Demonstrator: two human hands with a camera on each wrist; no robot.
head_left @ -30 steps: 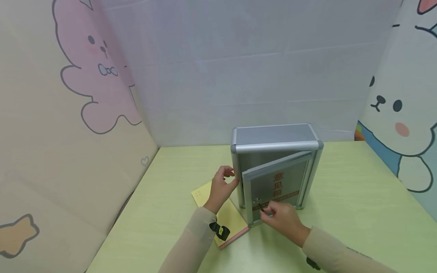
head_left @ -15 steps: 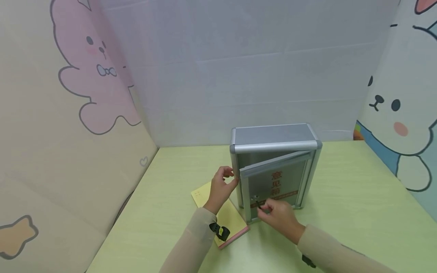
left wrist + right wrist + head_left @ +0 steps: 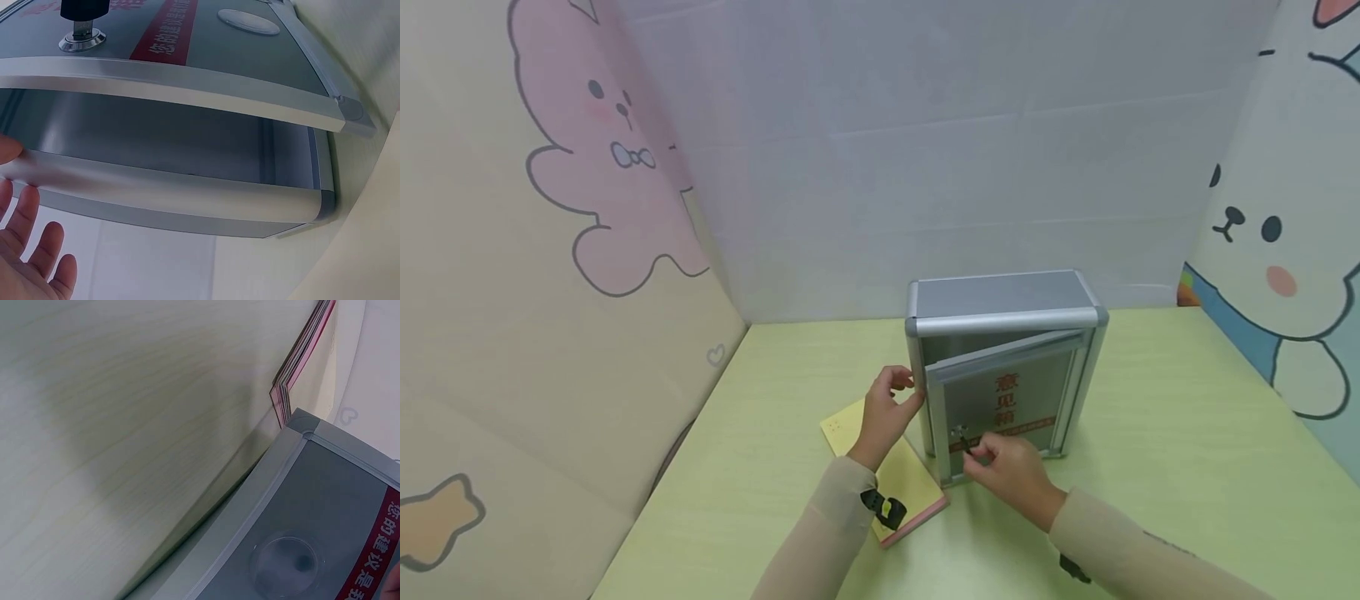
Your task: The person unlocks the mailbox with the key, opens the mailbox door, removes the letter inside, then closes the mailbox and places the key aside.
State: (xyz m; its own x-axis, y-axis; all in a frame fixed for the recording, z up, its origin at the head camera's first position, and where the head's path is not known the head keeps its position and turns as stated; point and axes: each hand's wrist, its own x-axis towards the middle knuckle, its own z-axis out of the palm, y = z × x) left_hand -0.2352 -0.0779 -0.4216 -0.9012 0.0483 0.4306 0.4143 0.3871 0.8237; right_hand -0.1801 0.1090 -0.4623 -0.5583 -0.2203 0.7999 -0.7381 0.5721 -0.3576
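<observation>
A grey metal suggestion box [image 3: 1003, 298] with silver edges stands on the table, its hinged front door [image 3: 1030, 392] ajar along the left side. My left hand [image 3: 886, 412] holds the box's left frame edge, thumb [image 3: 9, 150] on the front and fingertips at the outer side. My right hand [image 3: 1013, 475] pinches the black-headed key [image 3: 966, 446] sitting in the door's lock [image 3: 82, 41]. In the left wrist view, the gap between door and box shows a bare inner wall. The right wrist view catches only a sliver of the right hand at its edge.
A yellow booklet-like stack [image 3: 910, 479] with pink edges lies flat under the left forearm, one corner by the door's bottom. Light wood-grain table [image 3: 1180, 417] surrounds the box. Cartoon-printed cloth [image 3: 880, 167] hangs behind and at both sides.
The door has swung slightly inward toward the box, the right hand moving left and up with the key. The left hand has stayed at the frame edge.
</observation>
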